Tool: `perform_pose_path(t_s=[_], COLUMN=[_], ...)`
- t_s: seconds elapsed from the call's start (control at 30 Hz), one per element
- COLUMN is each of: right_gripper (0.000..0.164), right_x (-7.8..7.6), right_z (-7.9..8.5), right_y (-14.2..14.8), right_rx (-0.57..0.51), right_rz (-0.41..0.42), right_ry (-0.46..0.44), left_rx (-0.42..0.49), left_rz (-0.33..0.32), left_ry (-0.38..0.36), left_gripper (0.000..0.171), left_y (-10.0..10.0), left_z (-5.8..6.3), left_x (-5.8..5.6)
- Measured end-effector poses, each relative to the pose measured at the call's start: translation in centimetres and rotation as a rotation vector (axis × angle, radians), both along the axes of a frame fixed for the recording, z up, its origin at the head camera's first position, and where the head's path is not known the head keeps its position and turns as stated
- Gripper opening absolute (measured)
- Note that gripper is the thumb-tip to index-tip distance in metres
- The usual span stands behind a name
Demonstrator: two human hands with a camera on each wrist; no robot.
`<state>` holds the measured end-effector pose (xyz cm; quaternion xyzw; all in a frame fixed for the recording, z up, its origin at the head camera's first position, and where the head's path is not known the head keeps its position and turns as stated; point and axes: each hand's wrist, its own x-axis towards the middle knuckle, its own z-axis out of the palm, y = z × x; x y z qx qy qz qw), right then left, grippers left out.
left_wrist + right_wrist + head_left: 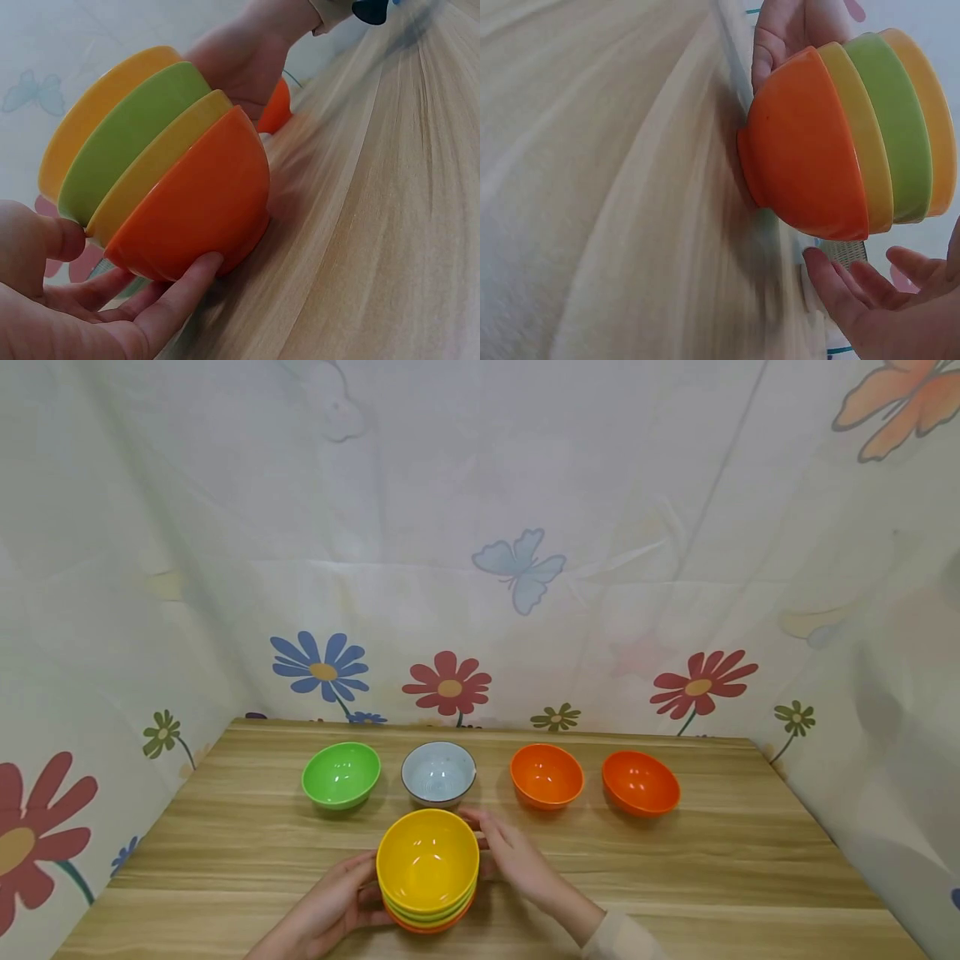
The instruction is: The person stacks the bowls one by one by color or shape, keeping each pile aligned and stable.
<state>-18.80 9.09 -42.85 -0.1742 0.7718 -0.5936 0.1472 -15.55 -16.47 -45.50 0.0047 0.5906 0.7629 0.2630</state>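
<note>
A stack of nested bowls [427,864] stands on the table in front of me: orange [199,199] at the bottom, then yellow, green [135,142] and a brighter yellow one on top. My left hand [333,902] is at its left side, fingers spread. In the left wrist view a finger lies along the orange bowl's lower wall, and the thumb tip is at the rims above. On the other side is my right hand [517,860], its fingers loosely extended. The right wrist view shows its fingertips [815,264] close beside the orange bowl's rim.
Behind the stack a row of single bowls stands on the wooden table [750,860]: green [341,777], pale grey-blue with a dark rim [438,774], orange [547,776] and red-orange [641,783]. A flower-printed cloth [585,643] hangs behind and along both sides.
</note>
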Motion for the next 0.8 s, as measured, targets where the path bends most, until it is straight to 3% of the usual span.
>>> perform_pose_path(t_s=[0.4,0.63,0.8], right_gripper=[0.058,0.062,0.060], right_x=[0.9,1.2,1.5], right_z=[-0.8,-1.2,-1.3], right_y=[0.1,-0.3,-0.4], right_rx=[-0.010,-0.196,-0.216], right_rz=[0.027,0.085,0.084], right_ry=[-0.105,-0.246,-0.255], left_rx=[0.009,0.010,0.018], left_rz=[0.001,0.004,0.002], left_ry=[0.006,0.004,0.006], left_gripper=[0.062,0.063,0.063], left_y=[0.0,0.0,0.0], left_z=[0.0,0.1,0.1], left_x=[0.1,0.2,0.2])
